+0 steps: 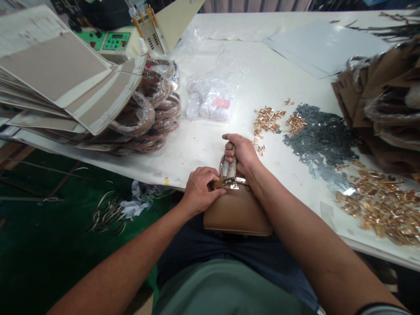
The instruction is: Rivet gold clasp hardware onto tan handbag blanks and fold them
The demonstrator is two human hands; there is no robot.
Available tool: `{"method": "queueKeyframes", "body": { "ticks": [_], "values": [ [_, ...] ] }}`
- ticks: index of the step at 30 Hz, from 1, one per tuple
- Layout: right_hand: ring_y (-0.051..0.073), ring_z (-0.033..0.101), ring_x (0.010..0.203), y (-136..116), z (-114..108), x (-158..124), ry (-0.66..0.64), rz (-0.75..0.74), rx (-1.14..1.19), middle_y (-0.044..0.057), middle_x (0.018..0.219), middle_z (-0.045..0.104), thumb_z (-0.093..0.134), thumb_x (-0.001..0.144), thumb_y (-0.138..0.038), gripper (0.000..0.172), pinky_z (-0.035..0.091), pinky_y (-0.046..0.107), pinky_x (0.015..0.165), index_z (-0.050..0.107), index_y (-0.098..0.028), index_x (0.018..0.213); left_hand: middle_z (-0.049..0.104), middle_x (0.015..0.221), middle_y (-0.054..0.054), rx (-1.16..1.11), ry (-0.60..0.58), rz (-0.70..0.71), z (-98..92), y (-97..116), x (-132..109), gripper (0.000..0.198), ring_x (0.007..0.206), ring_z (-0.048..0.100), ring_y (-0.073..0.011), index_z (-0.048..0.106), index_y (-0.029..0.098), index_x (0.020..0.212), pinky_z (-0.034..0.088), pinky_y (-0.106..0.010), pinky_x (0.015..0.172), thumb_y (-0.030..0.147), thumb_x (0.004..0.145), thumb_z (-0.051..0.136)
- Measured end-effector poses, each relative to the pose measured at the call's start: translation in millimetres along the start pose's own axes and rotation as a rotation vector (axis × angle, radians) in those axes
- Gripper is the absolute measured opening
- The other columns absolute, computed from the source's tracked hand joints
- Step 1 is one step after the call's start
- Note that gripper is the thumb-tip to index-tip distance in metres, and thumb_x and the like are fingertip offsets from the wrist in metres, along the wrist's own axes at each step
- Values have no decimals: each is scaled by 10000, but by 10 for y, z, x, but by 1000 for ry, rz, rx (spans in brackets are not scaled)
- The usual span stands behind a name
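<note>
Bag (236, 214): tan, lies in the lap with its top edge against the near rim of the table (197, 148). Left hand (200, 190) on the bag's top left, fingers curled, pinching the gold clasp (228, 183). Right hand (241, 151) just beyond the clasp, closed in a fist round the bag's handle (229, 166), which is plastic-wrapped. Beyond the bag, slightly right: small scatter of gold fittings (267, 120). Right of the bag: grey plates (323, 138), then a larger gold heap (380, 205) nearer the rim. Straight beyond the bag: clear packets (213, 103). Beyond-left of the bag: stack of wrapped brown rings (157, 113) under fanned card panels (65, 78). Farther still: machine (114, 41) with a green panel. Far right of the bag: brown pile (383, 100).
</note>
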State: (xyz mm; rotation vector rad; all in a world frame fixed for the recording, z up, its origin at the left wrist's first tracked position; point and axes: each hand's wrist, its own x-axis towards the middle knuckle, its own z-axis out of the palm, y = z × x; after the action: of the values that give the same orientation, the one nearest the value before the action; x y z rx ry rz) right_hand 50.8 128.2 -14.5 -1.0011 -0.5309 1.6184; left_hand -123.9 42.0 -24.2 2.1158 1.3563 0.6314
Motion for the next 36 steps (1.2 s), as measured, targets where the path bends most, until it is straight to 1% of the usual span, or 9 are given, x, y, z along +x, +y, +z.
{"method": "queueKeyframes", "body": {
  "ticks": [9,14,22,25,28,30,32,34,36],
  "values": [
    [67,350,415,-2,17,-21,-8,12,-9,-89,552,442,715,799,-278,167,301,173,352,641,-182,914,729,1109,-18,0,-3,9,3,0,5,246,1091,619,-259,674,225,823,430,-418,983,235,730,902],
    [68,346,415,14,13,-12,-30,18,-3,-94,553,433,736,784,-297,202,301,179,350,639,-184,921,728,1128,-28,11,-16,3,-3,5,6,246,1102,617,-268,666,222,818,431,-420,976,240,734,897],
    [61,332,411,29,1,-2,-34,42,0,-95,550,431,702,804,-278,165,301,175,348,642,-177,920,726,1117,-24,-8,-8,13,0,-5,3,256,1094,616,-260,674,219,830,428,-414,978,221,728,908],
    [65,350,412,74,-1,18,-35,29,-6,-97,553,436,743,796,-302,200,308,175,348,640,-188,924,726,1104,-22,-14,-1,20,-1,1,-1,263,1088,616,-259,668,216,810,431,-412,971,196,714,911],
    [69,378,415,33,41,-1,-27,19,-14,-91,565,462,805,796,-395,287,330,180,351,630,-193,901,729,1092,-20,-25,11,33,-9,-9,-15,261,1087,622,-256,667,219,804,436,-406,969,197,715,911],
    [75,399,418,-100,87,-106,-20,-52,-7,-85,566,468,828,801,-474,354,352,189,353,628,-192,875,731,1087,-22,-25,24,44,-20,-28,-25,260,1077,627,-255,669,220,811,440,-405,965,215,718,912],
    [80,421,427,-298,125,-351,-9,-211,0,-80,572,471,826,820,-515,378,380,198,366,632,-195,869,735,1080,-31,-28,41,65,-38,-45,-38,245,1064,631,-258,665,218,806,447,-404,958,254,740,899],
    [85,441,432,-481,140,-757,29,-398,-32,-76,578,481,804,858,-524,359,406,202,381,636,-207,878,739,1064,-42,-70,54,102,-62,-47,-62,189,1047,638,-253,667,217,814,458,-399,956,308,817,834],
    [96,461,418,-553,127,-1270,107,-519,-150,-67,559,501,762,903,-532,344,415,212,379,634,-217,853,738,1053,-53,-153,67,122,-85,-22,-106,167,1047,646,-243,676,218,835,469,-391,966,354,925,708]
  ]
}}
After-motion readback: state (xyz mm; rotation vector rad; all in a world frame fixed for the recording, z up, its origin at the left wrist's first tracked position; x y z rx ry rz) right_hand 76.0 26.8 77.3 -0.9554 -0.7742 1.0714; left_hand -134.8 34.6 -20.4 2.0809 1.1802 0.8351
